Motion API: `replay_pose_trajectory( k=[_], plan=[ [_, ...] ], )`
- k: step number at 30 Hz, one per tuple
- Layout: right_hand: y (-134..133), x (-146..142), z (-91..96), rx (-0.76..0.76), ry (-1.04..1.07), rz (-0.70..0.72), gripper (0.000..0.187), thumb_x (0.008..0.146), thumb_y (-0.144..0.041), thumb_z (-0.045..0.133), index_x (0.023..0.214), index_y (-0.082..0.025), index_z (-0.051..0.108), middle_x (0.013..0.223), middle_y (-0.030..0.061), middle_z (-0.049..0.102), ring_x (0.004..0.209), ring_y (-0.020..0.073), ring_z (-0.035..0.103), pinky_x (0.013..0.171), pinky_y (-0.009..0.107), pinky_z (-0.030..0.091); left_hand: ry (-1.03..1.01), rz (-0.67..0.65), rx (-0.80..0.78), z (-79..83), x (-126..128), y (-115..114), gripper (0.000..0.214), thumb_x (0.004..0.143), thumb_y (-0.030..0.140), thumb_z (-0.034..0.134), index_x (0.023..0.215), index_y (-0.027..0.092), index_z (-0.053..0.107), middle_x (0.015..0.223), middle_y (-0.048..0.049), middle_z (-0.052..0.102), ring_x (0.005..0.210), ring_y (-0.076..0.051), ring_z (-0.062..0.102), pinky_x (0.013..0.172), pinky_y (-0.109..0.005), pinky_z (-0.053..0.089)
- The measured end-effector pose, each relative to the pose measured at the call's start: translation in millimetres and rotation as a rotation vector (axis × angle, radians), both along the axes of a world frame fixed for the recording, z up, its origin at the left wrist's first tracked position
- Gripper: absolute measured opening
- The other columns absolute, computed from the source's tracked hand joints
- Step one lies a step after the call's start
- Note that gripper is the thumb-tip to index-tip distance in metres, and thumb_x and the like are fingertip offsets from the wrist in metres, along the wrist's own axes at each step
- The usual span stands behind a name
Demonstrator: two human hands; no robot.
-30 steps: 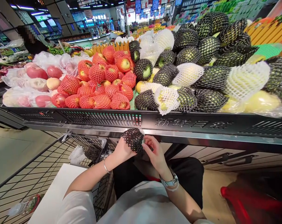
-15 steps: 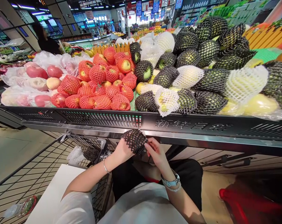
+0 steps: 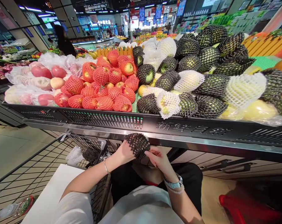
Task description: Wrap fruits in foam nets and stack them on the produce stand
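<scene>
While black netting (image 3: 139, 145) half hides the left hand (image 3: 126, 152) (grip unclear), right fingers (image 3: 151, 155) pinch the netting.

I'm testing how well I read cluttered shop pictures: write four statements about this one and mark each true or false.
1. The left hand holds a rounded item in black foam netting. True.
2. Only that hand touches it. False: the right hand touches it too.
3. Both wrists are bare. False: the right has a silver wristwatch, the left a thin silver bangle.
4. Round red-netted apples lie left of oval black-netted fruits. True.
</scene>
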State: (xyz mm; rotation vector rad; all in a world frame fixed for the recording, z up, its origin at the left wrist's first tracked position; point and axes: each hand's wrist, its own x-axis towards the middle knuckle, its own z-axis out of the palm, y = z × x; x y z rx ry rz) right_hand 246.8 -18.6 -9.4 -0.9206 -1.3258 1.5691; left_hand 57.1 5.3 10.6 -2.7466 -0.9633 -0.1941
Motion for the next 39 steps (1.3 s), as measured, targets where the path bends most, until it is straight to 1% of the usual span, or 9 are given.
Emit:
replay_pose_trajectory(
  k=[3, 6, 12, 17, 22, 24, 27, 35, 39],
  plan=[
    [-1, -7, -7.3, 0.090, 0.051, -0.295, 0.042, 0.079, -0.047, 0.070, 0.053, -0.019, 0.052, 0.048, -0.0070, 0.035, 0.038, 0.0049, 0.030, 0.037, 0.022, 0.021, -0.022, 0.022, 0.016, -7.3, -3, 1, 0.033, 0.089, 0.025, 0.057, 0.121, 0.025, 0.064, 0.111, -0.0081, 0.071, 0.114, -0.027, 0.060, 0.101, -0.043, 0.043],
    [-2, -15, -12.7, 0.123, 0.115, -0.431, 0.031, 0.079, -0.040, 0.072, 0.059, -0.019, 0.060, 0.064, -0.0034, 0.044, 0.044, 0.0058, 0.040, 0.039, 0.023, 0.030, -0.095, 0.022, 0.012, -11.0, -6, 1, 0.028, 0.090, 0.032, 0.055, 0.115, 0.026, 0.067, 0.109, -0.0059, 0.072, 0.111, -0.026, 0.062, 0.097, -0.042, 0.045],
    [3, -13, -12.3, 0.006, 0.277, -0.369, 0.025, 0.074, -0.037, 0.076, 0.089, -0.023, 0.062, 0.085, -0.0020, 0.060, 0.049, 0.0076, 0.053, 0.047, 0.024, 0.047, -0.037, 0.057, -0.033, -6.6, -8, 3, 0.022, 0.088, 0.027, 0.058, 0.106, 0.023, 0.070, 0.103, -0.0060, 0.073, 0.112, -0.028, 0.060, 0.101, -0.044, 0.043],
    [4, -6, -10.5, -0.040, 0.352, -0.395, 0.025, 0.078, -0.036, 0.073, 0.094, -0.022, 0.061, 0.073, -0.0054, 0.055, 0.045, 0.0044, 0.047, 0.041, 0.018, 0.040, -0.016, 0.084, -0.033, -6.8, -8, 3, 0.035, 0.087, 0.031, 0.062, 0.120, 0.022, 0.064, 0.121, -0.0079, 0.069, 0.117, -0.029, 0.058, 0.099, -0.044, 0.044],
    [3, 4, -4.3, -0.258, 0.285, -0.093, 0.034, 0.079, -0.046, 0.071, 0.095, -0.019, 0.060, 0.052, -0.0096, 0.044, 0.033, 0.0019, 0.026, 0.029, 0.015, 0.016, 0.052, 0.075, -0.075, -6.7, -5, 1, 0.038, 0.088, 0.032, 0.063, 0.125, 0.024, 0.060, 0.120, -0.0084, 0.068, 0.113, -0.028, 0.061, 0.093, -0.041, 0.046],
    [2, 9, 0.9, -0.305, 0.315, -0.074, 0.036, 0.080, -0.047, 0.070, 0.100, -0.019, 0.059, 0.052, -0.0102, 0.043, 0.033, 0.0005, 0.021, 0.031, 0.014, 0.012, 0.083, 0.053, -0.074, -5.1, -4, 1, 0.038, 0.089, 0.032, 0.062, 0.126, 0.025, 0.059, 0.120, -0.0088, 0.068, 0.113, -0.028, 0.061, 0.093, -0.041, 0.046],
    [1, 14, 8.6, -0.297, 0.350, -0.063, 0.039, 0.080, -0.047, 0.070, 0.103, -0.019, 0.057, 0.049, -0.0112, 0.043, 0.033, -0.0001, 0.018, 0.032, 0.014, 0.010, 0.093, 0.043, -0.071, -2.7, -2, 2, 0.041, 0.088, 0.033, 0.063, 0.128, 0.026, 0.057, 0.121, -0.0085, 0.068, 0.114, -0.028, 0.060, 0.092, -0.041, 0.046],
    [2, 25, 3.5, -0.284, 0.078, 0.333, 0.043, 0.078, -0.058, 0.066, 0.080, -0.020, 0.047, 0.036, -0.0111, 0.043, 0.027, 0.0019, 0.019, 0.028, 0.015, 0.007, 0.053, -0.021, -0.049, -7.3, -3, 1, 0.026, 0.089, 0.027, 0.060, 0.115, 0.023, 0.064, 0.111, -0.0086, 0.071, 0.108, -0.026, 0.063, 0.090, -0.040, 0.047],
    [6, 30, -4.0, -0.243, -0.018, 0.488, 0.042, 0.080, -0.056, 0.063, 0.092, -0.016, 0.054, 0.036, -0.0095, 0.049, 0.025, 0.0039, 0.025, 0.027, 0.015, 0.015, 0.005, -0.054, -0.056, -13.7, -6, 0, 0.023, 0.089, 0.028, 0.060, 0.111, 0.023, 0.066, 0.106, -0.0078, 0.072, 0.102, -0.025, 0.064, 0.088, -0.041, 0.048]
  ],
)
